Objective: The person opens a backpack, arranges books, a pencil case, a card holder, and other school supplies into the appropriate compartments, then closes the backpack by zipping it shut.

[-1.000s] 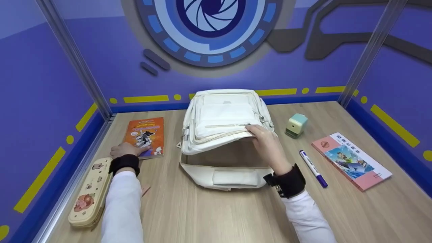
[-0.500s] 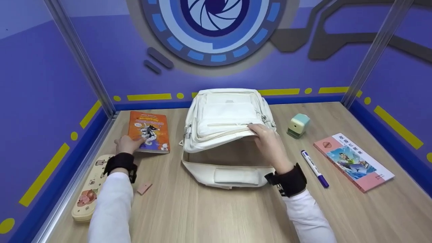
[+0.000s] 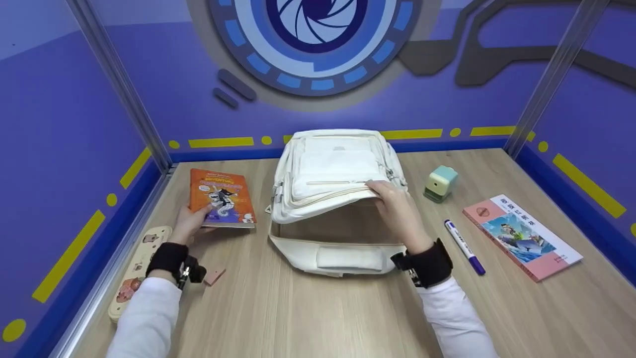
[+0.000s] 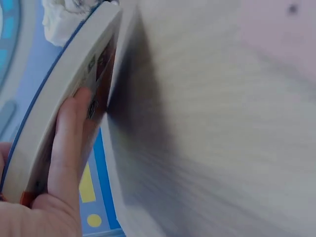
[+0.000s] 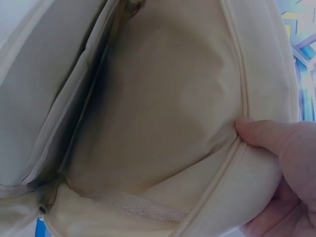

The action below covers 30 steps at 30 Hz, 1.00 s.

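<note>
An orange book (image 3: 223,196) with a cartoon cover is gripped at its lower left corner by my left hand (image 3: 188,221), thumb on top and fingers beneath. In the left wrist view the fingers (image 4: 66,143) lie along the underside of the book (image 4: 54,94), which is tilted up off the table at that side. A white backpack (image 3: 338,164) lies in the middle with its main compartment unzipped. My right hand (image 3: 400,211) pinches the zipped edge of its front panel and holds it raised. The right wrist view shows the beige lining (image 5: 168,89) inside, with the thumb (image 5: 261,132) over the edge.
A cream pencil case (image 3: 144,268) lies at the left, partly behind the left forearm. Near it is a small pink piece (image 3: 214,276). On the right are a green and cream pencil sharpener (image 3: 440,183), a marker (image 3: 464,247) and a pink and white book (image 3: 521,236).
My left hand has taken hold of the orange book and lifted its near side, shifting it slightly right. The right hand keeps holding the backpack's edge.
</note>
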Tool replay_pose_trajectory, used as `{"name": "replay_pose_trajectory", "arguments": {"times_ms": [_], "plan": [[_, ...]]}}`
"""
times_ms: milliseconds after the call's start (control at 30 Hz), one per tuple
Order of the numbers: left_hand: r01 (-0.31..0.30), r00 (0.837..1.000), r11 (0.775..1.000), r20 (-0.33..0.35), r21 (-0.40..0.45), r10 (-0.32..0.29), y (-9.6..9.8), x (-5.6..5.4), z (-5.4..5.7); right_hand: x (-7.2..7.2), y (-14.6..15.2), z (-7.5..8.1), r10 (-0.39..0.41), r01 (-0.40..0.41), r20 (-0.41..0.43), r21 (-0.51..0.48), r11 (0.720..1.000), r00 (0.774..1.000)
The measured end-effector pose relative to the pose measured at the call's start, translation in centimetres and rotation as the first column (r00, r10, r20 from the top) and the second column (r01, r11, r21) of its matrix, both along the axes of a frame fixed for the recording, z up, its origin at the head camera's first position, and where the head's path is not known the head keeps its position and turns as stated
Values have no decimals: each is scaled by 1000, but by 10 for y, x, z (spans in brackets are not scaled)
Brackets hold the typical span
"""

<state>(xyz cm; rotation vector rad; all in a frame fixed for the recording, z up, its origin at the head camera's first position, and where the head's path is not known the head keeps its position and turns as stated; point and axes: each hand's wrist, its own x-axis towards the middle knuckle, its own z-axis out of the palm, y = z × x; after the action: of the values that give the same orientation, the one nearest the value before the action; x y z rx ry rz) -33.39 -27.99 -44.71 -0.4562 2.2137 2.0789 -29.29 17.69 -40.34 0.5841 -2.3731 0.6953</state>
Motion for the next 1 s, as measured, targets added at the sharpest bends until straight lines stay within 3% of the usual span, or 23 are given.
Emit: {"name": "replay_pose_trajectory", "arguments": {"times_ms": [167,433,667,1000], "plan": [[0,1000,999,22,43,-1,1,23,-1,-1,0,-1,4,-4,-11,-5,1000,1000],[4,1000,992,6,127,-5,5,73,-4,-2,0,-1,6,-6,-9,-2,1000,1000],[33,999,989,30,142,-38,18,112,-8,-4,3,-1,12,-12,-18,-14,1000,1000],[3,999,991,51,135,-10,42,162,-17,-2,0,-1,6,-6,4,-13,1000,1000]]}}
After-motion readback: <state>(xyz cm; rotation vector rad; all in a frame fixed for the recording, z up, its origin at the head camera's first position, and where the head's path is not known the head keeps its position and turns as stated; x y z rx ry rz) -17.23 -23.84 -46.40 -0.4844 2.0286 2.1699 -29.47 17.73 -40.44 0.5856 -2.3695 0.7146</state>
